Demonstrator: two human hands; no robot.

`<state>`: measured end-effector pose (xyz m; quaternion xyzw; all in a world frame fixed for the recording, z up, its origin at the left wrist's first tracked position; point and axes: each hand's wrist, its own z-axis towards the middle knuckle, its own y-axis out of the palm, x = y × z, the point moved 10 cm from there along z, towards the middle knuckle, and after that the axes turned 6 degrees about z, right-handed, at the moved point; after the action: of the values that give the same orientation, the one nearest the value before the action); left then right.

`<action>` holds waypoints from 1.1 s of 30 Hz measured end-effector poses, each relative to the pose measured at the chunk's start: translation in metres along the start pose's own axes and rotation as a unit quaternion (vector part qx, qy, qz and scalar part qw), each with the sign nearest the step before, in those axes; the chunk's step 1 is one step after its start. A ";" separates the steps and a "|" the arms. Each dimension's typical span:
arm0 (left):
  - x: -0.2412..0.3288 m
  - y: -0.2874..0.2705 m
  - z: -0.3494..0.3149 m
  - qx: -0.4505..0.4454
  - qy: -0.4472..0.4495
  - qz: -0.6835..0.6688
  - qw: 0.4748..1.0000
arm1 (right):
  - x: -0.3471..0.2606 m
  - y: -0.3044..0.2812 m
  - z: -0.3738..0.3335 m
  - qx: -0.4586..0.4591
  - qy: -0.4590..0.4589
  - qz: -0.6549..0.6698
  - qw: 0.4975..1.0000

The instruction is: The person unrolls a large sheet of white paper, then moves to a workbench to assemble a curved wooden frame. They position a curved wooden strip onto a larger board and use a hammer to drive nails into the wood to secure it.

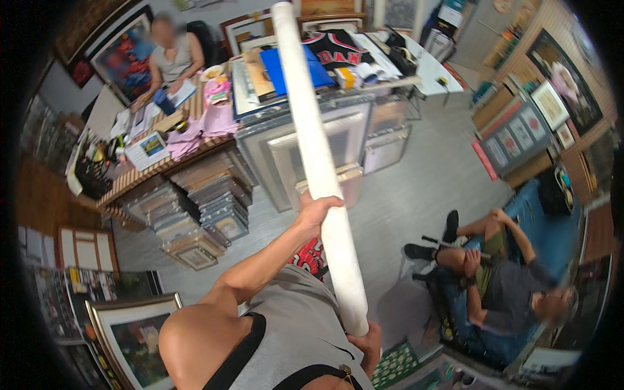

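I hold a long white rolled tube (318, 149) that slants from the top middle of the view down to my chest. My left hand (317, 211) is shut around its middle, with the arm stretched out from my left shoulder. Closed on the tube's lower end, close to my grey shirt, is my right hand (368, 343). The tube's upper end reaches over a cluttered worktable (338, 97).
A person sits at a striped desk (140, 175) at the back left. Another person (500, 286) leans back in a blue seat at the right. Stacked picture frames (205, 214) stand on the floor, and framed pictures (133, 331) lean at lower left and along the right wall.
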<state>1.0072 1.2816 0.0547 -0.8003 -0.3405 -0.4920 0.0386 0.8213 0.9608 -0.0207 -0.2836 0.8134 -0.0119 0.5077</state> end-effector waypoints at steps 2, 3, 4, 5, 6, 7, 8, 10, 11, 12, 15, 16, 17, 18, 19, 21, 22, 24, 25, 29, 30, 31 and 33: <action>0.011 0.011 0.011 -0.015 0.016 0.006 1.000 | -0.007 -0.005 0.017 0.004 -0.013 0.002 1.000; 0.017 0.016 0.017 -0.015 0.021 0.002 1.000 | -0.009 -0.010 0.027 0.010 -0.018 0.005 1.000; 0.023 0.022 0.024 -0.016 0.028 0.000 0.999 | -0.010 -0.012 0.038 0.008 -0.021 0.011 1.000; 0.028 0.029 0.031 -0.019 0.038 0.001 0.999 | -0.010 -0.015 0.051 0.008 -0.024 0.019 1.000; 0.034 0.036 0.039 -0.020 0.043 0.002 0.999 | -0.014 -0.020 0.065 0.008 -0.042 0.041 0.998; 0.040 0.044 0.047 -0.021 0.051 0.005 0.998 | -0.011 -0.023 0.080 0.003 -0.024 0.020 1.000; 0.047 0.052 0.055 -0.019 0.062 0.011 0.998 | -0.011 -0.026 0.097 -0.005 -0.022 0.013 1.000; 0.061 0.067 0.073 -0.014 0.073 0.008 0.997 | -0.017 -0.034 0.133 -0.012 -0.035 -0.001 0.999; 0.069 0.078 0.084 -0.012 0.080 0.007 0.997 | -0.024 -0.039 0.152 -0.011 -0.049 -0.008 0.999; 0.079 0.089 0.095 -0.014 0.095 0.008 0.995 | -0.031 -0.047 0.170 -0.009 -0.061 -0.011 0.998; 0.111 0.121 0.131 -0.011 0.131 0.001 0.991 | -0.053 -0.072 0.225 0.004 -0.075 0.021 0.997; 0.122 0.130 0.144 -0.005 0.141 -0.003 0.990 | -0.060 -0.080 0.247 -0.005 -0.065 0.007 0.998; 0.132 0.139 0.156 0.002 0.146 0.000 0.989 | -0.069 -0.088 0.270 -0.015 -0.067 0.008 0.998; 0.139 0.150 0.168 -0.001 0.147 -0.015 0.989 | -0.076 -0.100 0.285 -0.017 -0.066 0.010 0.998; 0.146 0.162 0.184 -0.014 0.123 0.001 0.992 | -0.084 -0.111 0.301 -0.028 -0.073 0.010 0.997; 0.162 0.178 0.204 0.011 0.138 -0.064 0.988 | -0.107 -0.132 0.339 -0.051 -0.102 0.017 0.993; 0.172 0.186 0.214 0.012 0.152 -0.064 0.986 | -0.111 -0.142 0.357 -0.051 -0.077 0.005 0.996; 0.193 0.195 0.232 0.037 0.182 -0.059 0.981 | -0.120 -0.153 0.390 -0.073 -0.026 -0.006 0.997; 0.199 0.199 0.242 0.045 0.178 -0.056 0.981 | -0.138 -0.162 0.401 -0.068 -0.073 0.007 0.995; 0.224 0.216 0.272 0.052 0.214 -0.068 0.973 | -0.182 -0.191 0.439 -0.084 -0.117 0.015 0.989; 0.226 0.219 0.280 0.060 0.212 -0.076 0.972 | -0.189 -0.197 0.449 -0.095 -0.118 0.007 0.988; 0.227 0.222 0.286 0.071 0.212 -0.078 0.971 | -0.195 -0.204 0.458 -0.096 -0.123 -0.006 0.988; 0.228 0.230 0.303 0.089 0.205 -0.083 0.971 | -0.207 -0.219 0.479 -0.104 -0.144 -0.027 0.984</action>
<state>1.4370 1.3415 0.1477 -0.6450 -0.4328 -0.6145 0.1378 1.3852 1.0040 -0.0156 -0.3553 0.7208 0.0999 0.5866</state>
